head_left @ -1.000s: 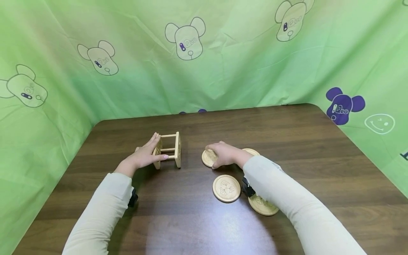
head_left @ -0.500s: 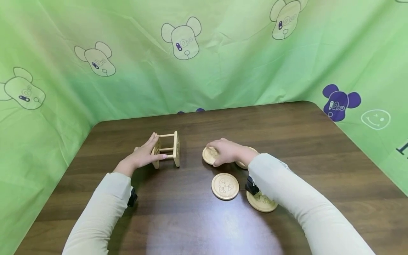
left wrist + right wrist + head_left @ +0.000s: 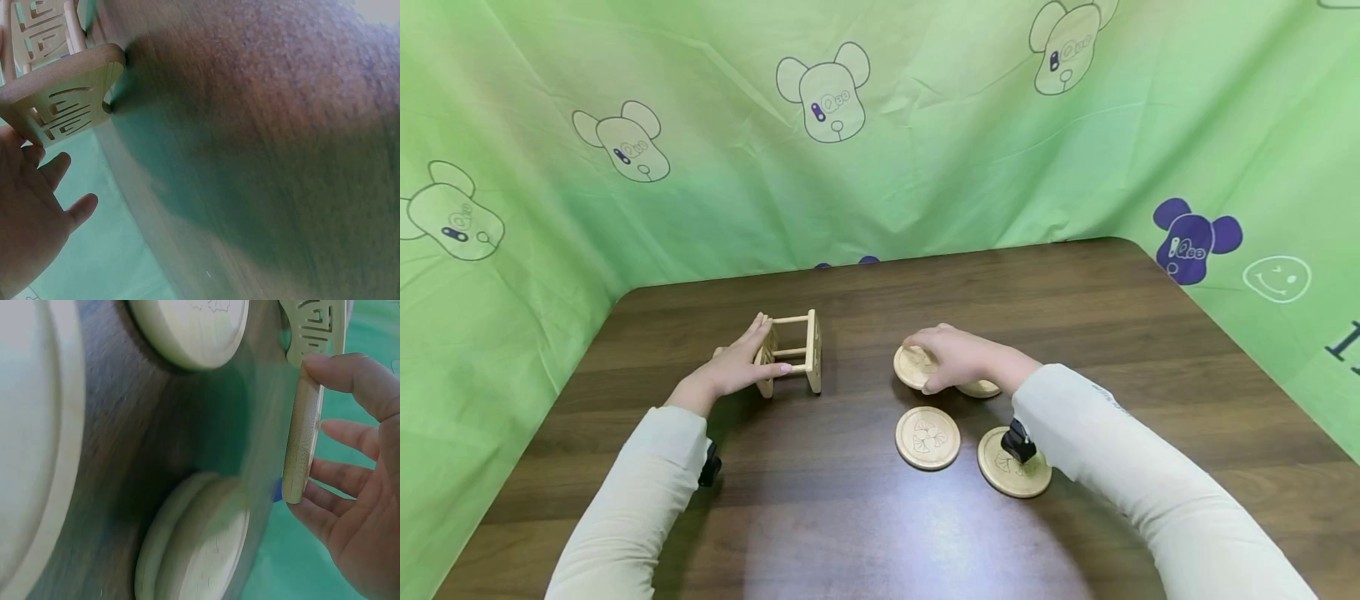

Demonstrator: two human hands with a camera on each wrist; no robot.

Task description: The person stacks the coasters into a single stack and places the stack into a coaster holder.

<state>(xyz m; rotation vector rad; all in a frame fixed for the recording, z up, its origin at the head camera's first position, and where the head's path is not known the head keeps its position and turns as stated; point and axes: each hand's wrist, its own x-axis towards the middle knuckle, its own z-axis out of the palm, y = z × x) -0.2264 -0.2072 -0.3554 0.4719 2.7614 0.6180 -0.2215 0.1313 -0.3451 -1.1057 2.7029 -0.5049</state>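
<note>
At the left of the table, my left hand (image 3: 730, 369) grips the near side panel of a small wooden coaster rack (image 3: 814, 352), its thumb reaching past the panel toward the rods. The rack's cut-out panel (image 3: 75, 103) fills the upper left of the left wrist view. My right hand (image 3: 961, 357) holds a round wooden coaster (image 3: 912, 367) by its rim. In the right wrist view that coaster (image 3: 304, 437) appears edge-on between thumb and fingers, raised off the table. Partly hidden behind this hand lies another coaster (image 3: 981, 389).
Two more round coasters with carved leaf patterns lie flat nearer the front, one in the middle (image 3: 927, 438) and one to its right (image 3: 1013, 477) below the right wrist. A brown wooden table (image 3: 820, 508) carries everything. Green printed cloth (image 3: 925, 183) hangs behind and at the sides.
My right hand has moved to the right with its coaster, covering more of the far coaster. The left hand stays on the rack. The head view has shifted slightly.
</note>
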